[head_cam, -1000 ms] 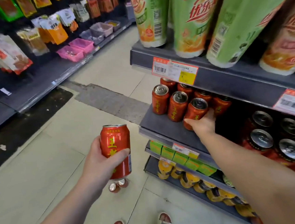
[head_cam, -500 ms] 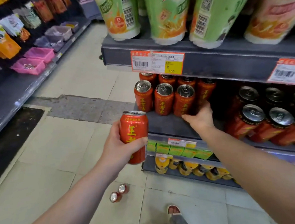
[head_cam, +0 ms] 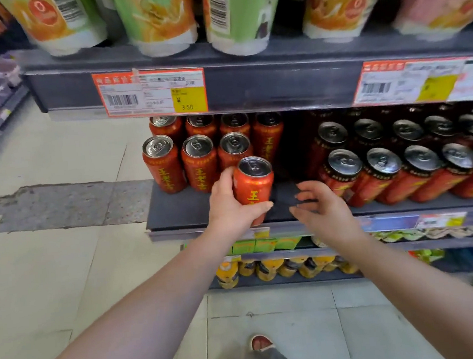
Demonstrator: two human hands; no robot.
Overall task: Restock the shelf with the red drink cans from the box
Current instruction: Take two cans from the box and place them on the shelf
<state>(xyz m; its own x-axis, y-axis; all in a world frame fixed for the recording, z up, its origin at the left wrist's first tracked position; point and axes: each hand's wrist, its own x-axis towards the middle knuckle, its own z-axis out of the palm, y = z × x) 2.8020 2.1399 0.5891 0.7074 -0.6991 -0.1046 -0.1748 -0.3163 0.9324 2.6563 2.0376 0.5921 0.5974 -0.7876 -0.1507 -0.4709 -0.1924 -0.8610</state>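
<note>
Left hand (head_cam: 233,208) wrapped round red drink can (head_cam: 253,187), held upright over shelf (head_cam: 180,210) front edge; right hand (head_cam: 322,209) released, fingers spread beside. Best set flush beside front-row cans (head_cam: 198,162).

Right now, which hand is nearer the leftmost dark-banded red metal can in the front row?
Right. Right hand hovers just left of the dark-banded can; left hand grips another red can farther left.

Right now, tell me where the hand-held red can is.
Head view, centre: the left hand grips the red can at the front of the shelf, right of the standing red cans.
</note>
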